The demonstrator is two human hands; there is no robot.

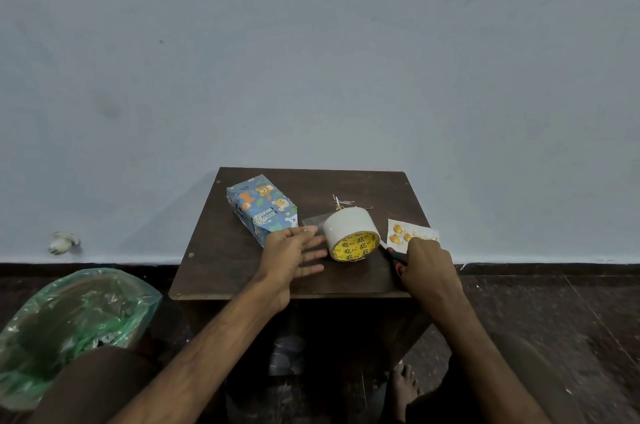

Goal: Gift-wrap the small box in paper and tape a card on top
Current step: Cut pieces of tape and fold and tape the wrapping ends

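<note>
The box (262,207), wrapped in blue animal-print paper, lies at the back left of the small dark table (221,271). A white tape roll (350,233) with a yellow core lies on its side at mid-table. A clear strip of tape (311,222) runs from the roll to my left hand (294,255), whose fingers are stretched out toward the roll; the thumb and forefinger seem to pinch the strip's end. My right hand (427,267) grips scissors (391,252) with red and black handles, right of the roll. The card (403,231) with orange shapes lies just behind that hand.
A bin lined with a green plastic bag (69,323) stands on the floor to the left. A crumpled paper scrap (62,242) lies by the wall. Small paper bits (341,202) lie behind the roll. My knee and bare foot (405,385) are below the table.
</note>
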